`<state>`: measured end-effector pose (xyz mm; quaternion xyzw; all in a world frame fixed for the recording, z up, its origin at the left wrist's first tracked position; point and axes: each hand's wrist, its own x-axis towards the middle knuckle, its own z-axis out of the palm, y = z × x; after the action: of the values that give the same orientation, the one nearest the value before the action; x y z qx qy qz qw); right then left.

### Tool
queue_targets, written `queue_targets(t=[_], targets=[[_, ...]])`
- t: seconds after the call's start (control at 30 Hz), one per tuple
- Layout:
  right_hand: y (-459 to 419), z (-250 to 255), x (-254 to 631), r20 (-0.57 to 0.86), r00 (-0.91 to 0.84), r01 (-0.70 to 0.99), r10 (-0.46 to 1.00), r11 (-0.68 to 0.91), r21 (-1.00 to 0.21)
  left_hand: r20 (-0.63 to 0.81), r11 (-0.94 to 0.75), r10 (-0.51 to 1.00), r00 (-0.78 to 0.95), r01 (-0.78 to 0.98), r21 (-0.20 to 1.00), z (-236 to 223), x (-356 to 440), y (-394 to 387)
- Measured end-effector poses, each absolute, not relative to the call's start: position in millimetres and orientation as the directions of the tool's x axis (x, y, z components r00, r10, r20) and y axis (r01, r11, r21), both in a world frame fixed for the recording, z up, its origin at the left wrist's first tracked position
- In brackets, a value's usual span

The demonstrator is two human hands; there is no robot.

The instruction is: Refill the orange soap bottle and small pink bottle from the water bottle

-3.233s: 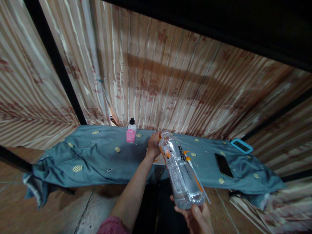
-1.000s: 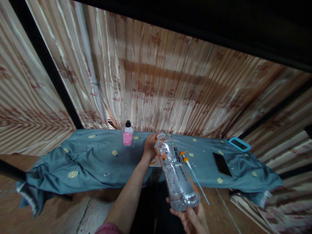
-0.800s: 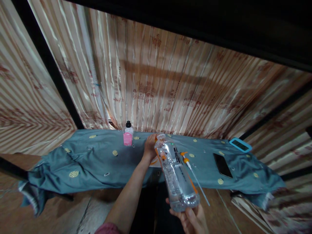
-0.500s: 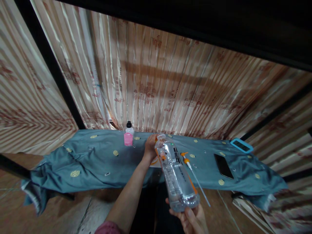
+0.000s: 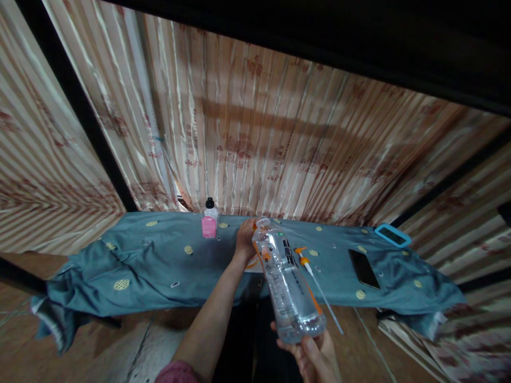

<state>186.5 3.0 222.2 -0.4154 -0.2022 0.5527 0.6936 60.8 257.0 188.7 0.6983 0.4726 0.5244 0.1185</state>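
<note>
A clear plastic bottle with black lettering and orange trim is tilted, its neck pointing away and its base toward me. My right hand is closed around its base. Beside the bottle's neck, my left hand is curled closed; its fingers and whatever they grip are mostly hidden. A white container part with orange marks shows below that hand, largely covered by the bottle. To the right lies an orange and white pump head with a long thin tube.
A blue-green patterned cloth covers the bench. A pink-labelled bottle with a black cap stands at the back left. On the right lie a black phone and a light-blue framed device. Curtains hang behind; dark poles flank the bench.
The view has shifted slightly. Both hands and the clear bottle keep nearly the same pose.
</note>
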Motion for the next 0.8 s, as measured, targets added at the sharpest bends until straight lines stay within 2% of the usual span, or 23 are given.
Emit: queue_targets(t=[0.5,0.8], targets=[[3,222,186,-0.194,0.323,-0.604,0.926,0.044,-0.796,0.596,-0.505,0.803,-0.022,0.506,0.699,190,61,257],[3,212,190,-0.193,0.333,-0.61,0.923,0.055,-0.79,0.595,-0.498,0.804,-0.006,0.539,0.679,189,60,257]])
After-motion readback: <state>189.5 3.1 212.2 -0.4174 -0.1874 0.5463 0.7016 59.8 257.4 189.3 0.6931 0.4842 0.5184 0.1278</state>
